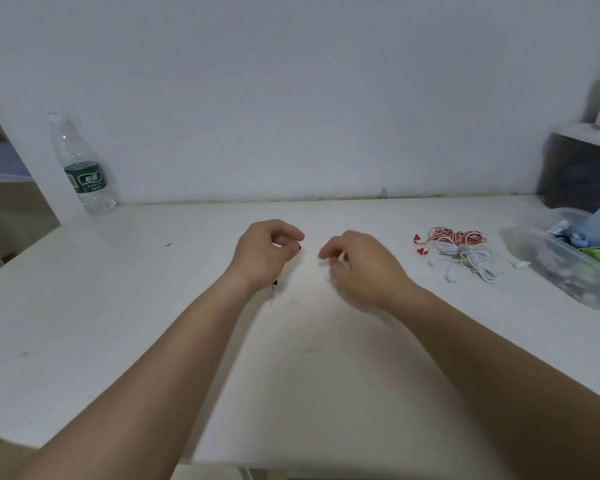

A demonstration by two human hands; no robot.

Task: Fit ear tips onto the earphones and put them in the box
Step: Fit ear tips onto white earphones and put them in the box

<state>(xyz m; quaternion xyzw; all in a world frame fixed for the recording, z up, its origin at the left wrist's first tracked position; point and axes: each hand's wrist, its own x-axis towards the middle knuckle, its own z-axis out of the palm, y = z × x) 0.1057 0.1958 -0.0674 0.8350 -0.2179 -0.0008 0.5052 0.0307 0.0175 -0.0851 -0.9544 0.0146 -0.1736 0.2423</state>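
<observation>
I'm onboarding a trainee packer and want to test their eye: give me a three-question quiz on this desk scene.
1. True or false: the clear plastic storage box sits at the right edge of the white table.
2. Pick one: the coiled red-and-white earphones lie A) inside the box, B) on the table beside the white earphones, C) in a hand.
3. Fill in: the small black piece is pinched by the ___ hand.
Key: 1 true; 2 B; 3 the left hand.
</observation>
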